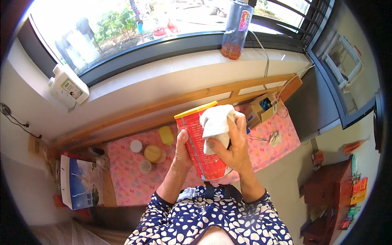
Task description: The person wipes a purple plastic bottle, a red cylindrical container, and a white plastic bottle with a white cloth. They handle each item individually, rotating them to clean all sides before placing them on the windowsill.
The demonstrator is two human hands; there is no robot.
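Note:
In front of my chest I hold a large red can (194,145) with a yellow lid, tilted slightly with the lid pointing away from me. My left hand (182,152) grips its left side, the thumb lying along the wall and the other fingers hidden behind it. A folded white cloth (216,120) is bunched in my right hand (237,145), fingers closed around it. The cloth lies against the upper right side of the can, covering part of its surface.
Below is a pink patterned cover (126,175) with a yellow container (166,135), a white round lid (136,145) and an open cardboard box (261,111). On the windowsill stand a blue bottle (236,30) and a white jug (69,86). A blue-white carton (79,181) sits left.

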